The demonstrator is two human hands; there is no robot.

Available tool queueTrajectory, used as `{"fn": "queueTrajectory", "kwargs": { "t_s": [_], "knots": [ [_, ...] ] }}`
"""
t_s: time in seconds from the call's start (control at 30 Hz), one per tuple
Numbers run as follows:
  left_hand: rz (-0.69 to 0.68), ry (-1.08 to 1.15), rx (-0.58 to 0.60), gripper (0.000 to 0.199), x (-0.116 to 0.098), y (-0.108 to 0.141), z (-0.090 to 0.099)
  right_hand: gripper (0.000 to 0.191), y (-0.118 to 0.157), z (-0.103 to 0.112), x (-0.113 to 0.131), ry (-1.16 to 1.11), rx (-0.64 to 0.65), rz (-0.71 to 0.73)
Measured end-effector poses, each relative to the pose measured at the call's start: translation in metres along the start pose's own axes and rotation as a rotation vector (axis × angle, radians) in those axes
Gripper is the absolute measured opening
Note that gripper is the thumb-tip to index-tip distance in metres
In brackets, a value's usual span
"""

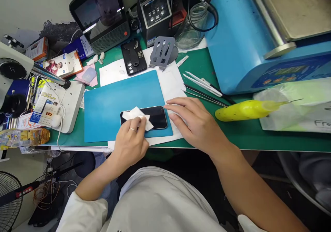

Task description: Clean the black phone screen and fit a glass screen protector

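Observation:
A smartphone (158,116) lies flat, dark screen up, on a blue mat (121,95). Over its left part, my left hand (131,140) presses a white tissue (136,113) with the fingertips; a ring is on one finger. Part of the phone is covered by the tissue and fingers. At the phone's right end is my right hand (190,121), its fingers apart and nothing held in them. White paper (173,83) sticks out from under the mat.
Behind the mat are a black phone case (133,57) and a grey phone stand (162,51). Tweezers (203,83) and a yellow bottle with a needle tip (241,110) lie to the right, near a blue machine (232,52). A microscope base (73,100) stands left.

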State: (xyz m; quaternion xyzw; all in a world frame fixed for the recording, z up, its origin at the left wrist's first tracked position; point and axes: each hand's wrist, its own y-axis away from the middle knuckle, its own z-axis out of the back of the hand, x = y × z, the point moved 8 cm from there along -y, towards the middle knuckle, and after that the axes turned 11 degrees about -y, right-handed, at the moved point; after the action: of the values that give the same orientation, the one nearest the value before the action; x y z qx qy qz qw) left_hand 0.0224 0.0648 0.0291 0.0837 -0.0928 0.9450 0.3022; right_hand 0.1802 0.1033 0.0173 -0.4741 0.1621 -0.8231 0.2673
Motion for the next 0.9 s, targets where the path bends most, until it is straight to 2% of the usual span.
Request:
{"fn": "queueTrajectory", "kwargs": {
  "t_s": [0.1, 0.2, 0.3, 0.43, 0.53, 0.63, 0.8, 0.9],
  "knots": [
    [0.047, -0.015, -0.019, 0.049, 0.014, 0.013, 0.001, 0.03, -0.001, -0.001, -0.001, 0.013, -0.004, -0.014],
    [0.086, -0.021, -0.027, 0.049, 0.014, 0.016, 0.0, 0.032, -0.001, -0.002, -0.003, 0.015, 0.002, -0.034],
    [0.122, 0.002, -0.048, 0.049, -0.001, 0.004, -0.001, 0.032, 0.0, -0.003, -0.006, 0.02, 0.02, -0.068],
    [0.087, 0.038, -0.054, 0.052, -0.034, -0.015, -0.004, 0.032, 0.002, -0.004, -0.01, 0.029, 0.029, -0.096],
    [0.083, 0.059, -0.027, 0.053, -0.043, -0.017, -0.006, 0.032, 0.003, -0.004, -0.011, 0.039, 0.035, -0.102],
    [0.112, 0.068, 0.017, 0.053, -0.029, -0.004, -0.008, 0.034, 0.004, -0.004, -0.011, 0.037, 0.038, -0.097],
    [0.224, -0.012, 0.047, 0.058, 0.013, 0.03, -0.009, 0.035, 0.004, -0.004, -0.011, 0.041, 0.041, -0.12],
    [0.243, -0.021, 0.056, 0.062, 0.02, 0.046, -0.009, 0.034, 0.004, -0.004, -0.011, 0.048, 0.048, -0.112]
  ]
}}
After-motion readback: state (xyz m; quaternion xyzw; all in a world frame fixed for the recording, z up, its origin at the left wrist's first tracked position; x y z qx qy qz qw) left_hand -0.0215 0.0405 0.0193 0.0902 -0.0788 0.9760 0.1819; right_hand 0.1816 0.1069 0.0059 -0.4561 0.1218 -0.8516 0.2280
